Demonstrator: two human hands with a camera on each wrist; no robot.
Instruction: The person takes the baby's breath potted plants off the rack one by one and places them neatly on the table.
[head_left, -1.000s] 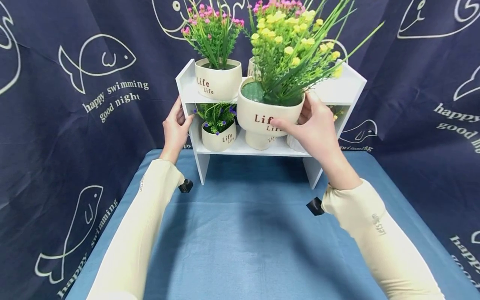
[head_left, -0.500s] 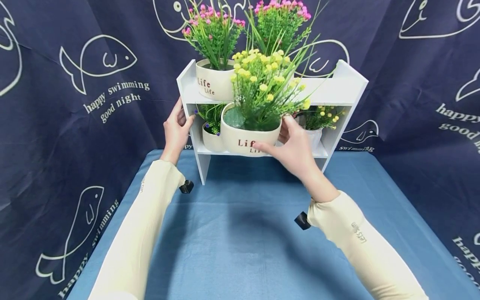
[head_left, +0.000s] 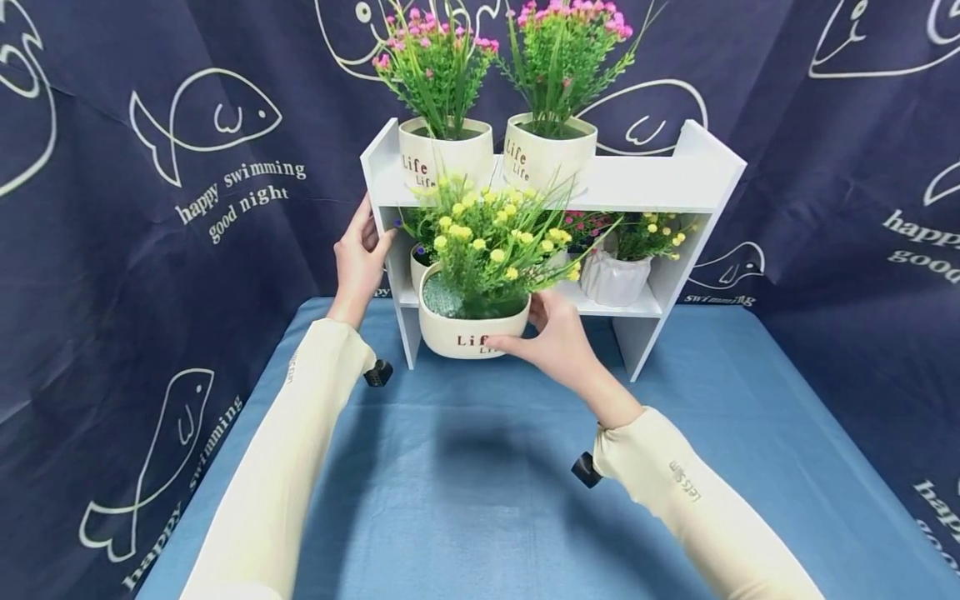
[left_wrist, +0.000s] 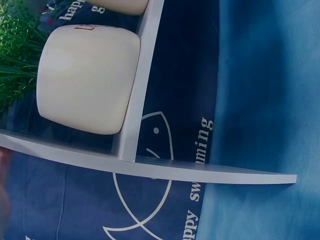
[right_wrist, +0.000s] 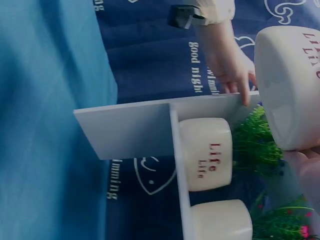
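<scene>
My right hand (head_left: 558, 342) grips the right side of a cream flowerpot (head_left: 468, 337) marked "Life", its thumb across the front. Yellow artificial flowers (head_left: 495, 242) and long green blades fill the pot, which is lifted in front of a white two-tier shelf (head_left: 645, 183). In the right wrist view the same pot hangs at the right edge, with part of my right hand (right_wrist: 306, 170) below it. My left hand (head_left: 358, 260) holds the shelf's left side panel, thumb at the front edge. Only a sliver of that hand (left_wrist: 4, 185) enters the left wrist view.
Two pink-flowered pots, one left (head_left: 450, 154) and one right (head_left: 551, 154), stand on the upper tier. Below are a purple-flowered pot (head_left: 420, 260), partly hidden, and a white crinkled pot (head_left: 617, 279) with yellow flowers. Blue cloth (head_left: 480, 517) covers the table.
My right hand has brought the yellow-flowered pot down and left, from before the upper tier to below the lower tier's front edge. My left hand stays on the shelf's side.
</scene>
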